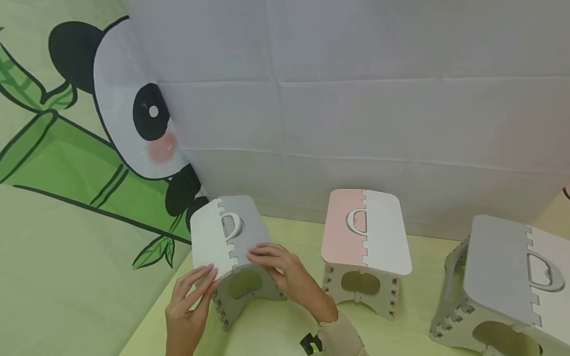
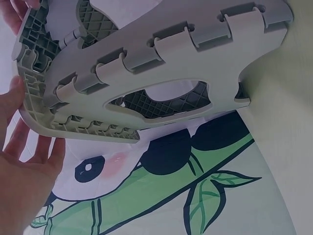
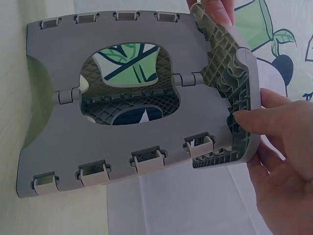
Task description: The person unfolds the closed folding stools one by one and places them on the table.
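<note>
A white-and-grey folding stool point(image 1: 207, 237) stands unfolded at the left, near the panda-printed cloth. My left hand point(image 1: 189, 306) holds the front corner of its white half. In the left wrist view, that thumb lies on the rim's underside and the fingers reach over the top. On the grey half's front edge, my right hand point(image 1: 289, 277) has its fingers on top. The right wrist view shows the right thumb under the same rim. A raised white carry handle point(image 1: 232, 226) sits in the stool's top. Its hinged legs point(image 2: 225, 63) stand spread.
A pink-and-white folding stool point(image 1: 386, 232) stands just right of my right hand. Farther right is a grey-and-white one point(image 1: 498, 267), cut off by the frame edge. A pale cloth wall point(image 1: 347, 118) rises behind the pale yellow table point(image 1: 262, 326).
</note>
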### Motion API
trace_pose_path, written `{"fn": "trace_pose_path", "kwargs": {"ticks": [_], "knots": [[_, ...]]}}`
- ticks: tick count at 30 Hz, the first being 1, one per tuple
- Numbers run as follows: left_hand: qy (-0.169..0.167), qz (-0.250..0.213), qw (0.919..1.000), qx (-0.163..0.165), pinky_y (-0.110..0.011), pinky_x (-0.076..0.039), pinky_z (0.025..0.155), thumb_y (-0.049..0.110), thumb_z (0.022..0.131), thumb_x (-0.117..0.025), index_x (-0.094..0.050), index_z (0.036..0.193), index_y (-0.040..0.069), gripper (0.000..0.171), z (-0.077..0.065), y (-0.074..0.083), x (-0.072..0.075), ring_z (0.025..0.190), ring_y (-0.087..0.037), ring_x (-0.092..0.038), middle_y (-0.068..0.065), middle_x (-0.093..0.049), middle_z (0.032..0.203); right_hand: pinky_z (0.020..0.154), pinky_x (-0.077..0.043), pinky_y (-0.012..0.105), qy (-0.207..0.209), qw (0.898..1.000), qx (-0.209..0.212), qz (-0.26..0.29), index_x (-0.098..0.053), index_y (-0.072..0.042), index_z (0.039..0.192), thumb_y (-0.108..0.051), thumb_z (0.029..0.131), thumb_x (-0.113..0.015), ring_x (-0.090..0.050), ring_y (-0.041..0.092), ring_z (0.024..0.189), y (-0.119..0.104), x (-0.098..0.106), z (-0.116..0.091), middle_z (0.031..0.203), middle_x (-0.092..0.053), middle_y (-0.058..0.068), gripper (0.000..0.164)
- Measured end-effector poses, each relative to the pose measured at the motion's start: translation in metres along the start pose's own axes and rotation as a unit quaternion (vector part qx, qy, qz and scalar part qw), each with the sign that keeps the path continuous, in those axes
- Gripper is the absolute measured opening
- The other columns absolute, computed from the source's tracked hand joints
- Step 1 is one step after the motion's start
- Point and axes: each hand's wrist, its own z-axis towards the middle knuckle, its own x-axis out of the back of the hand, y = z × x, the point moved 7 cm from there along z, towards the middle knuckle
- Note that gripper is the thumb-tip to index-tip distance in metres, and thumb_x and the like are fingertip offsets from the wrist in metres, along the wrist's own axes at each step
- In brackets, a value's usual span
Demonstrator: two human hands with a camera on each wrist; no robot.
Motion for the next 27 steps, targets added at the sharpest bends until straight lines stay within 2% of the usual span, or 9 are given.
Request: {"fn": "trace_pose_path", "kwargs": {"ticks": [6, 12, 17, 27], "knots": [[0.002, -0.001, 1.0000, -0.006, -0.017, -0.041, 0.097, -0.011, 0.070, -0.076, -0.071, 0.105, -0.003, 0.036, 0.0001, -0.0010, -0.0003, 0.110, -0.031, -0.053, -0.021, -0.064, 0.111, 0.102, -0.041, 0.028, -0.002, 1.000, -0.006, -0.004, -0.062, -0.004, 0.124, 0.010, 0.086, -0.062, -0.048, 0.024, 0.124, -0.0002, -0.0003, 0.0007, 0.129, -0.057, 0.008, 0.041], [-0.008, 0.008, 0.9999, 0.011, -0.016, -0.041, 0.096, -0.017, 0.063, -0.076, -0.071, 0.107, -0.002, 0.047, -0.0017, -0.0036, -0.0017, 0.112, -0.031, -0.052, -0.020, -0.064, 0.113, 0.103, -0.039, 0.030, -0.004, 1.000, -0.015, 0.006, -0.063, -0.004, 0.123, 0.010, 0.085, -0.062, -0.048, 0.025, 0.125, 0.0001, -0.0011, 0.0004, 0.128, -0.058, 0.009, 0.040], [-0.005, 0.014, 0.9998, 0.010, -0.018, -0.040, 0.099, -0.015, 0.065, -0.076, -0.071, 0.106, -0.002, 0.044, -0.0027, -0.0041, -0.0025, 0.112, -0.033, -0.052, -0.020, -0.064, 0.112, 0.103, -0.040, 0.029, -0.009, 1.000, -0.018, -0.006, -0.062, -0.004, 0.124, 0.010, 0.086, -0.062, -0.047, 0.024, 0.126, 0.0018, -0.0033, -0.0002, 0.129, -0.057, 0.007, 0.041], [-0.025, 0.043, 0.9975, 0.050, -0.015, -0.038, 0.099, -0.022, 0.059, -0.075, -0.071, 0.111, 0.003, 0.057, -0.0045, -0.0077, -0.0056, 0.117, -0.032, -0.049, -0.015, -0.063, 0.118, 0.105, -0.037, 0.029, -0.009, 1.000, -0.022, -0.006, -0.062, -0.005, 0.124, 0.010, 0.085, -0.063, -0.046, 0.026, 0.126, 0.0037, -0.0052, -0.0009, 0.129, -0.057, 0.007, 0.042]]}}
